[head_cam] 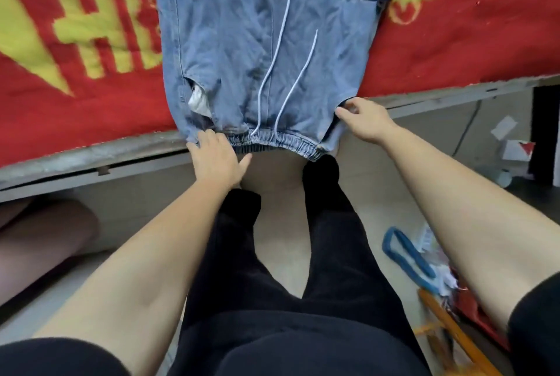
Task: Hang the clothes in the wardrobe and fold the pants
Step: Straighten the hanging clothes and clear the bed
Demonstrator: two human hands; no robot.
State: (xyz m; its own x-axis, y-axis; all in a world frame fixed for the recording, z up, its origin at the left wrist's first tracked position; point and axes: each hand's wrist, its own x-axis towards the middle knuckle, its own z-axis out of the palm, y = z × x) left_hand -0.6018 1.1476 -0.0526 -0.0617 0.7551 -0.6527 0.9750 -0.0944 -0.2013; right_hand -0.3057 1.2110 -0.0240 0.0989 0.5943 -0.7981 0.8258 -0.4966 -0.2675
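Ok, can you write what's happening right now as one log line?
jeans: flat on red blanket, waistband over bed edge | left hand: on waistband's left end | right hand: fingers pinch its right corner

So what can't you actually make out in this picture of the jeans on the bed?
All in the head view:
1. Jeans legs: cut off by the top edge.
2. Left hand: its back hides the fingers' undersides, so its grip on the waistband is unclear.
3. Yellow pattern on the red blanket: blurred, partly covered by the jeans.
4. Floor clutter: blurred, partly behind the right forearm.
5. Wardrobe: not in view.
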